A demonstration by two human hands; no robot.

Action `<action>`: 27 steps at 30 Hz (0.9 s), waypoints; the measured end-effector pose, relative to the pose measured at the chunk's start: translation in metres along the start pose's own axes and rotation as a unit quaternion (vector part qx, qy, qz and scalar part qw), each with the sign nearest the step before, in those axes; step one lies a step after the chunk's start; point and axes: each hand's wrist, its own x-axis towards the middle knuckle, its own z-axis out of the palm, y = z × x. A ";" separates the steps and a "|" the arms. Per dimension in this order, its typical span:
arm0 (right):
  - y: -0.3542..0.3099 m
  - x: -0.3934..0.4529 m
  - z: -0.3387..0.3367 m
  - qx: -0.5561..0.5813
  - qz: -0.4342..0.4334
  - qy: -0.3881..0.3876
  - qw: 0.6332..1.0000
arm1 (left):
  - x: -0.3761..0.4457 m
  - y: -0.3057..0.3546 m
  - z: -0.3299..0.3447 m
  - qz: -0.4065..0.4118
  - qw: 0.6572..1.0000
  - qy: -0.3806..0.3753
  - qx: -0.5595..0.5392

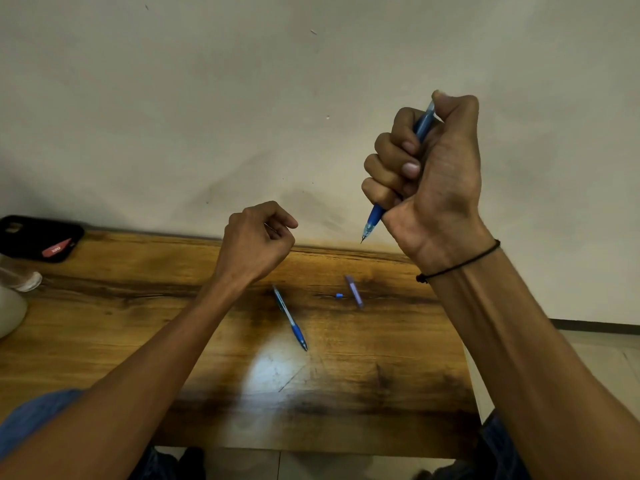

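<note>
Pen (423,126): blue, held in the air in front of the pale wall, above the far edge of the bench (138,306); tilted, tip down and to the left, top end under the thumb.
Right hand (429,174): raised; fingers wrapped tight round the pen barrel in a fist, thumb pressing on its top end.
Left hand (258,237): lower, over the bench, well apart from the pen; fingers curled in toward the palm, thumb against the forefinger. Cannot tell whether anything is pinched there.
Second pen (290,318): blue, flat on the bench near the left wrist, tip toward the near side.
Purple cap (354,291): flat on the bench, right of the second pen.
Small blue piece (339,295): just beside the purple cap, on its left.
Black case (38,239): far left end of the bench, red label showing.
Black cord (460,265): round the right wrist.
</note>
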 end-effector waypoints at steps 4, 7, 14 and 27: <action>-0.001 0.000 -0.001 0.004 0.002 0.003 1.000 | 0.000 0.001 0.000 -0.002 1.000 0.000 0.000; -0.001 0.001 -0.001 0.007 0.000 0.005 1.000 | 0.000 0.001 0.000 -0.008 1.000 -0.001 -0.003; -0.002 0.002 -0.003 0.009 0.000 0.009 1.000 | 0.000 0.003 0.000 -0.006 1.000 -0.003 0.001; 0.000 0.007 -0.008 0.016 -0.002 0.012 1.000 | 0.000 0.002 0.001 -0.008 1.000 -0.002 -0.005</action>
